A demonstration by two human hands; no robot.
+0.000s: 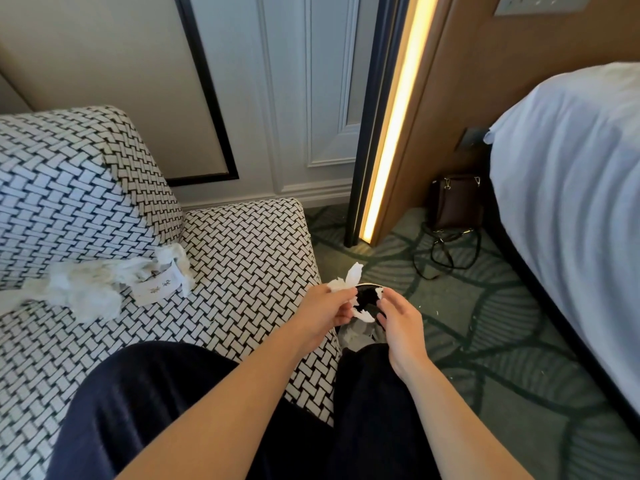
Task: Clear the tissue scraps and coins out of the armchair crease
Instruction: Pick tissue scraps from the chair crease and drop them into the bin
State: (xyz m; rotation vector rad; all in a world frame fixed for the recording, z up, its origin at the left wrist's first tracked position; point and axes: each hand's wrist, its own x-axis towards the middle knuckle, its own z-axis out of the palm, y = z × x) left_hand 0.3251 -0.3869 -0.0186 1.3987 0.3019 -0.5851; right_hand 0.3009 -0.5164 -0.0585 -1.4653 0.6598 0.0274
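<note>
The armchair (242, 258) has a black-and-white woven cover. A heap of white tissue scraps (93, 285) lies along its crease at the left, with a small printed card (157, 289) among them. No coins show. My left hand (325, 310) pinches several torn tissue scraps (348, 280) above a small dark bin (367, 299) at the seat's right front corner. My right hand (403, 323) curls over the bin's right rim. More tissue (356, 336) lies inside the bin, and one loose scrap (363, 316) sits between my hands.
My dark-clothed legs (173, 403) rest across the seat front. A bed with white sheets (571, 209) stands at the right. A brown bag (455, 202) with straps lies on the green patterned carpet (502, 334) by a lit wooden panel (391, 133).
</note>
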